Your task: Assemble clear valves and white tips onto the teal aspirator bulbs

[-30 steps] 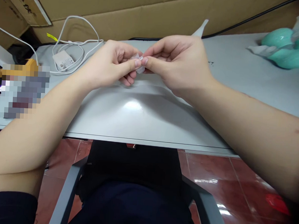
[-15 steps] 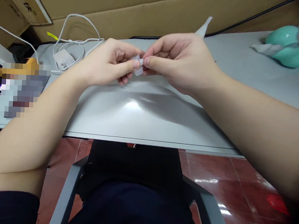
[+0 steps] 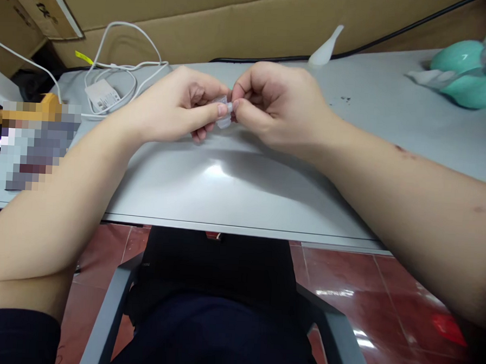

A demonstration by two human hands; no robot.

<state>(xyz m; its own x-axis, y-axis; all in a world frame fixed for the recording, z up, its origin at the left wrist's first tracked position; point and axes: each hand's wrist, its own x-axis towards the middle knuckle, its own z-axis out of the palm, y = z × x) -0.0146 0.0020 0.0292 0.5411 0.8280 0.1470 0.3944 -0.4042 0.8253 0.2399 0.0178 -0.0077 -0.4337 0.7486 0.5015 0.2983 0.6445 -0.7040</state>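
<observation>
Between my two hands, above the grey desk (image 3: 177, 195), is a small translucent plastic piece (image 3: 224, 121) with a narrow stub on its right side. My left hand (image 3: 185, 105) is closed around its body, the thumb pressed on it from the near side. With thumb and forefinger my right hand (image 3: 275, 105) pinches the stub. My fingers cover much of the piece, so its exact kind does not show. Behind my right hand a whitish, translucent nozzle-shaped piece (image 3: 323, 55) stands on the desk, its thin tip pointing up.
At the left lie a coiled white cable (image 3: 132, 27), a white adapter (image 3: 102, 94) and a yellow object (image 3: 51, 108) by a blurred-out item (image 3: 45, 150). Turquoise rounded objects (image 3: 476, 88) sit at the far right. A cardboard wall (image 3: 194, 27) closes off the back, with a black cable (image 3: 389, 35).
My right hand has rolled and dropped slightly, its fingers more curled at the stub. The nozzle-shaped piece behind it is now uncovered. My left hand has barely moved.
</observation>
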